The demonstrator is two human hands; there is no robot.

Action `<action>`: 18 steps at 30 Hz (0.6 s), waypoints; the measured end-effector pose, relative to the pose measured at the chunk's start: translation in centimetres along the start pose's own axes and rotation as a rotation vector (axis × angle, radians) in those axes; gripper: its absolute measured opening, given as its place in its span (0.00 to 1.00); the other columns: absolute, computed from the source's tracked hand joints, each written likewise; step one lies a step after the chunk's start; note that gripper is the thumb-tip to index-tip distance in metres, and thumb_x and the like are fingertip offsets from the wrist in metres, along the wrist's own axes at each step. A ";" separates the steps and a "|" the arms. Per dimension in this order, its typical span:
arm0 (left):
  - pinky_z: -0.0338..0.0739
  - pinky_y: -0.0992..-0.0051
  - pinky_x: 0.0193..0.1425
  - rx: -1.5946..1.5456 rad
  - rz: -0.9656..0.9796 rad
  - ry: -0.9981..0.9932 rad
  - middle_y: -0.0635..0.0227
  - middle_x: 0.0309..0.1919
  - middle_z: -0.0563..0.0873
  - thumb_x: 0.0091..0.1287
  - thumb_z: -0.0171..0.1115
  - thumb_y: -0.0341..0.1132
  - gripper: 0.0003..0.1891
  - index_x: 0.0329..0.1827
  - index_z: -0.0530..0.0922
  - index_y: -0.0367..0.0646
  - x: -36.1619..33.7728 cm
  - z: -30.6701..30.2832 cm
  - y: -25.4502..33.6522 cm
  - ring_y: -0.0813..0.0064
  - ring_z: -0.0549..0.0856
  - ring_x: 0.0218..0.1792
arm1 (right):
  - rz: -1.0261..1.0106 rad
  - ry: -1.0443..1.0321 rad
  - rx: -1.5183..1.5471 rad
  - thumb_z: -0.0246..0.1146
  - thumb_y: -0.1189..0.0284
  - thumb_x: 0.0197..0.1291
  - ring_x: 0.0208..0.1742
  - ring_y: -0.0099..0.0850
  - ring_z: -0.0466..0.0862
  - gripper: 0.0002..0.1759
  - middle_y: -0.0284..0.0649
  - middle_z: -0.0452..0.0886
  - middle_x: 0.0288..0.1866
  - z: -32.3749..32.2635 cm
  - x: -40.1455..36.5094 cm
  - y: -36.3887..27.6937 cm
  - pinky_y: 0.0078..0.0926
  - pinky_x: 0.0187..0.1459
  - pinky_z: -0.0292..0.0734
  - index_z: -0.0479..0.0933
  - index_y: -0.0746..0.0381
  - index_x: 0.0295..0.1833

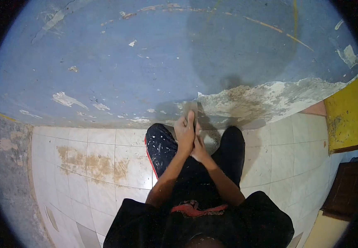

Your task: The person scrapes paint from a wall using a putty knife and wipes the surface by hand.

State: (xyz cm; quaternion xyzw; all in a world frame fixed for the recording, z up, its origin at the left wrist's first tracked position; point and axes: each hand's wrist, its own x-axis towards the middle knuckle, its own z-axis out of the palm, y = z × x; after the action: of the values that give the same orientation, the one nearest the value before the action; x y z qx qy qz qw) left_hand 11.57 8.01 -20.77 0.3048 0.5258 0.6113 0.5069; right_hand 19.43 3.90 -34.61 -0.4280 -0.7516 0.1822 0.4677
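Both my hands are together in front of the blue wall point(146, 74), low down near its base. My left hand point(184, 133) is closed around a flat grey scraper point(191, 108), the thumb lying along it. Right beside it, my right hand point(199, 142) is closed on the same tool, its fingers partly hidden behind the left hand. The scraper's broad end is at the wall surface, just left of a large patch of peeled paint point(245, 100). Smaller chipped spots point(68, 100) mark the wall to the left.
White floor tiles point(100, 140) with a brown dusty smear point(92, 164) lie below the wall. My dark-trousered knees are bent close to the wall. A grey wall point(7, 165) stands at the left, a yellow surface point(346, 113) and dark brown wooden object point(346, 188) at the right.
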 end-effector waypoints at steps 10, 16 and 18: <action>0.61 0.80 0.19 0.029 -0.005 -0.030 0.75 0.11 0.68 0.65 0.57 0.49 0.24 0.18 0.69 0.39 0.5 -0.2 0.5 0.86 0.69 0.16 | 0.289 -0.260 0.274 0.62 0.76 0.53 0.49 0.48 0.68 0.34 0.54 0.67 0.48 0.3 -0.7 0.3 0.40 0.49 0.67 0.56 0.69 0.64; 0.61 0.81 0.19 0.026 0.001 0.017 0.75 0.13 0.72 0.65 0.57 0.48 0.22 0.20 0.73 0.39 0.2 -0.6 -2.5 0.86 0.69 0.15 | 0.164 -0.265 0.040 0.59 0.78 0.57 0.47 0.44 0.70 0.32 0.51 0.64 0.51 0.0 -1.4 0.4 0.34 0.45 0.70 0.55 0.66 0.66; 0.60 0.82 0.18 0.034 0.087 0.112 0.75 0.12 0.71 0.65 0.58 0.48 0.22 0.19 0.71 0.40 2.4 -0.2 -1.1 0.87 0.68 0.14 | 0.152 -0.206 0.042 0.59 0.78 0.57 0.47 0.43 0.70 0.34 0.51 0.63 0.52 0.4 1.3 0.4 0.33 0.44 0.70 0.53 0.65 0.68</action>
State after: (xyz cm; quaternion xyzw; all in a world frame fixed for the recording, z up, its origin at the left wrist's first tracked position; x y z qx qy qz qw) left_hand 10.96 10.16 -22.25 0.3013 0.5498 0.6399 0.4443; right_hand 19.01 5.25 -34.40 -0.4529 -0.7570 0.2760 0.3816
